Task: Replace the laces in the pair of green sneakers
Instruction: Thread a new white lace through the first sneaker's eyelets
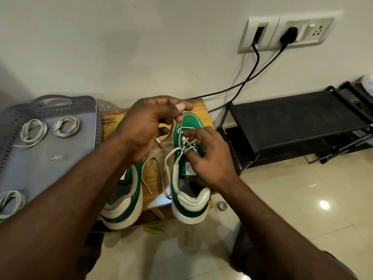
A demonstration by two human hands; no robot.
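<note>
Two green sneakers with white soles stand on a small wooden stool (113, 118), heels toward me. The right sneaker (189, 199) has a white lace (167, 174) partly threaded, and loose loops of it hang between the shoes. My left hand (145, 128) is raised above the shoes and pinches a strand of that lace between thumb and fingers. My right hand (207, 156) rests on the right sneaker's tongue and pinches the lace at the eyelets. The left sneaker (125, 207) is mostly hidden under my left arm.
A grey perforated tray (50, 170) on the left holds coiled white laces (33, 130) (66, 126) (11, 201). A black shoe rack (292, 118) stands right. Black cables (252, 77) run from a wall socket (282, 33). Tape roll (222, 206) lies on the tiled floor.
</note>
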